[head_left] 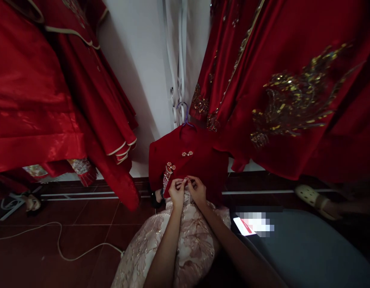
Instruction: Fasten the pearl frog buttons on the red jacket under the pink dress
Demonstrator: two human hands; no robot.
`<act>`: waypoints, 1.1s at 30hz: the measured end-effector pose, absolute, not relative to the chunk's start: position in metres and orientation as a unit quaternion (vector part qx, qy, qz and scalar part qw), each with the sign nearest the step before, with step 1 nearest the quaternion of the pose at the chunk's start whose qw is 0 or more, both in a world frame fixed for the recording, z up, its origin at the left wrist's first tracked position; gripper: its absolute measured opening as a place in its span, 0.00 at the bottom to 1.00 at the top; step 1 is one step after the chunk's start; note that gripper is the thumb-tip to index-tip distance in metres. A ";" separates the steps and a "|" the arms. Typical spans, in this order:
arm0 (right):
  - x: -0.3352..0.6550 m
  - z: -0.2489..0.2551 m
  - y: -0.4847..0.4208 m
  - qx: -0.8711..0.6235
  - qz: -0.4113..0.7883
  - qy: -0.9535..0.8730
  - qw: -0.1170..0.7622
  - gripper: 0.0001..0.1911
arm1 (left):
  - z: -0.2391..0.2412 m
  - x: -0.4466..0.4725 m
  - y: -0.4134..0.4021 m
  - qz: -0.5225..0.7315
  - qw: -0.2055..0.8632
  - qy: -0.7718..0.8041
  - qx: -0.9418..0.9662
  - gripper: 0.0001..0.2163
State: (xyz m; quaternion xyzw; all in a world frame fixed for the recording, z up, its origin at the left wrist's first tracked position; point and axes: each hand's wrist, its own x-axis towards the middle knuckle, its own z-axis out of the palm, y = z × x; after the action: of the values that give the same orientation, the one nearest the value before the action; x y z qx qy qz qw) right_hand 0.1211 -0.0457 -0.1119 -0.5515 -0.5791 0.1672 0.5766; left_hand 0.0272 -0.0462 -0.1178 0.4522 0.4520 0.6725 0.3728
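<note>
A small dark red jacket hangs on a purple hanger against the white wall. It has pearl frog clasps and a beaded tassel at its left front. Below it spreads a pink and gold brocade skirt. My left hand and my right hand meet at the jacket's lower front edge. The fingertips of both hands are pinched together on a small clasp there, which is too small to see clearly.
Large red embroidered gowns hang at the left and right. A white cable runs over the dark red floor. A phone lies on a grey seat. Someone's foot in a white clog is at the right.
</note>
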 end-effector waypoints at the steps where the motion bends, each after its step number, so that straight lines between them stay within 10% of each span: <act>1: 0.121 -0.112 -0.046 -0.552 0.168 -0.579 0.576 0.14 | -0.118 0.027 -0.046 0.673 0.371 0.453 0.452 0.13; 33: 0.130 -0.127 -0.041 -0.518 0.271 -0.539 0.606 0.09 | -0.072 -0.002 0.001 0.696 0.544 0.370 0.287 0.17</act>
State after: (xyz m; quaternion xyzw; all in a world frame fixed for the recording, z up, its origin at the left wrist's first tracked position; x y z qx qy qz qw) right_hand 0.1300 -0.0413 -0.1266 -0.5183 -0.5390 0.2710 0.6061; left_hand -0.0020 0.0013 -0.0718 0.2868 0.3697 0.6965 0.5440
